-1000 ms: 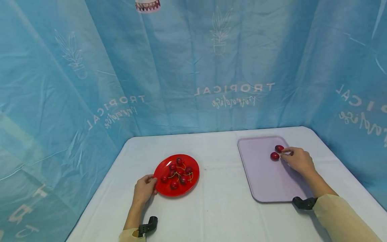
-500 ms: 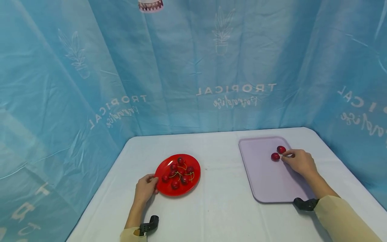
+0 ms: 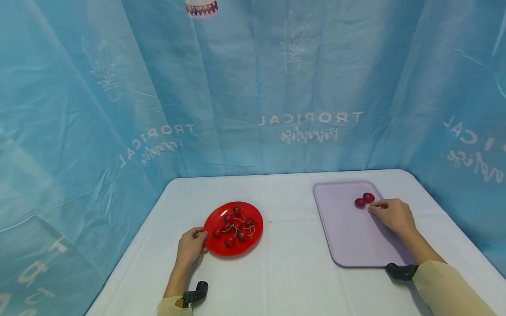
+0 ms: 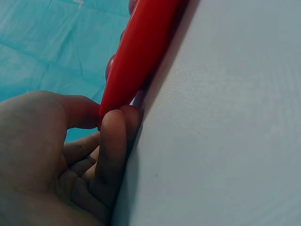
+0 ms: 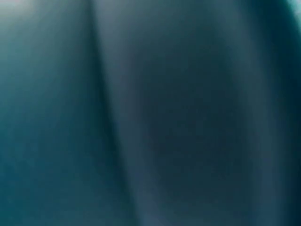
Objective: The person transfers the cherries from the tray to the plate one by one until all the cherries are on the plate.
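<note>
At the left of the head view, my left hand [image 3: 191, 246] grips the rim of a round red plate [image 3: 253, 239]. The left wrist view has the thumb above the plate's edge [image 4: 141, 56] and fingers [image 4: 114, 136] below it. Several dark red cherries [image 3: 230, 241] with green stems lie on the plate. Over on the right, my right hand [image 3: 395, 215] pinches the stems of two cherries, a left one [image 3: 360, 202] and a right one [image 3: 369, 197], at the lilac tray [image 3: 352, 241]. Its fingertips partly hide the stems. The right wrist view is dark and blurred.
A white cloth [image 3: 292, 245] covers the table between plate and tray. Blue printed curtains [image 3: 253, 87] hang behind the table and at both sides. Each wrist bears a black camera mount, the left one [image 3: 195, 294] near the table surface, the right one [image 3: 401, 271] by the tray's front edge.
The right hand's fingertips have drawn slightly toward the person, and the two cherries now sit closer together, side by side. The left hand keeps its hold on the plate. The head view has shifted slightly.
</note>
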Tool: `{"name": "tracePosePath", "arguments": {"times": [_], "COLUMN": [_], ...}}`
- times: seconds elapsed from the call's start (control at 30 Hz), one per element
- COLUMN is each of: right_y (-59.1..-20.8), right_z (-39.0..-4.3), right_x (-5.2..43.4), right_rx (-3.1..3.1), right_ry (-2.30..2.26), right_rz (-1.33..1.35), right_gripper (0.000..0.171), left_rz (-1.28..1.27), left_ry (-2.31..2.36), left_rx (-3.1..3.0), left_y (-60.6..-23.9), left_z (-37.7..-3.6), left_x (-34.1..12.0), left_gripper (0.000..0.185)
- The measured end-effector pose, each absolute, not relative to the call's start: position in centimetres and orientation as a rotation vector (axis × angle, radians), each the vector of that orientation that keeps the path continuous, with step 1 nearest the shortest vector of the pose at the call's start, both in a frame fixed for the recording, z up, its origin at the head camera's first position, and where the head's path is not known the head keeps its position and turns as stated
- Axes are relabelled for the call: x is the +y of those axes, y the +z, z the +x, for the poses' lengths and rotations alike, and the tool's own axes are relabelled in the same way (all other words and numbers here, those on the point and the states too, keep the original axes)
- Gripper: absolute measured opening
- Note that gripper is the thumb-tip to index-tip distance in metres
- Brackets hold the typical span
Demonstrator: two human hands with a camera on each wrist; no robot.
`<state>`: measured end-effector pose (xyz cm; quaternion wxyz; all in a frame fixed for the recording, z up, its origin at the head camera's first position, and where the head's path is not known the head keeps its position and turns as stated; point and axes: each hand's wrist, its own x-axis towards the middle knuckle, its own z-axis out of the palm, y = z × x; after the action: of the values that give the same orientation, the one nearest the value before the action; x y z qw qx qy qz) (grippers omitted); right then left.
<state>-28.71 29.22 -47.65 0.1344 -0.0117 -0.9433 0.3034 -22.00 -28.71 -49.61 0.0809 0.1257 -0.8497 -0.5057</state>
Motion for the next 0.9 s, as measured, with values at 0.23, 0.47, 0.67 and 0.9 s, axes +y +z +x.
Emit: {"name": "tracePosePath", "arguments": {"times": [0.23, 0.47, 0.67, 0.9], "right_y": [-47.3, -46.8, -46.3, -45.9], "right_z": [-28.6, -29.1, -29.6, -29.6], "right_x": [28.9, 28.0, 26.4, 24.7], "right_rx": [-2.738, -2.694, -2.661, -2.688], "right_ry": [0.895, 0.897, 0.947, 0.962], "right_rz": [-0.034, 0.009, 0.11, 0.117], "right_gripper": [0.031, 0.03, 0.024, 0.024], "left_rz": [0.363, 0.352, 0.375, 0.37], "left_ry": [-1.499, -1.502, -1.484, -1.483], "left_rx": [-2.556, -2.549, -2.551, -2.547], "left_y": [-49.7, -49.6, -49.7, -49.5], "left_z": [-22.0, -22.0, -21.9, -21.8], "left_x": [-28.6, -28.6, -28.7, -28.5], "left_gripper": [0.036, 0.035, 0.034, 0.033]}}
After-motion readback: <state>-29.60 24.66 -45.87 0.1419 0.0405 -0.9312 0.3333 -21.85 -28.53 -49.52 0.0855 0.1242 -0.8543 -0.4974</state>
